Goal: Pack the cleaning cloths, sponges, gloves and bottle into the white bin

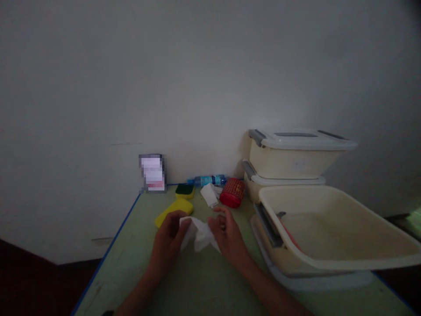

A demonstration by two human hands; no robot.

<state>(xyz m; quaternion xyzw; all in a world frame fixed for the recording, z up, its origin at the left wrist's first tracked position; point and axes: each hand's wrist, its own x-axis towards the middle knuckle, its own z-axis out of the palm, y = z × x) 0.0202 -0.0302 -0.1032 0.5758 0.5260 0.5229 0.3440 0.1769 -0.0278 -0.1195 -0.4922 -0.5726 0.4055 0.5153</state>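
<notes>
left hand pinches the left edge of the thin white sheet, right hand pinches its right edge, sheet spread between them over the near-center of the green table. from the sheet: yellow sponge at 11 o'clock, blue bottle about 12, red patterned pouch at 1, open cream bin at 3.

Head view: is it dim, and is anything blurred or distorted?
Head view: dim overall, lower left corner nearly black; faint glow on the wall above the stacked boxes; the screen pixelated beyond reading; the held white cloth soft-edged; the open bin looks stretched, perhaps by a wide lens.
</notes>
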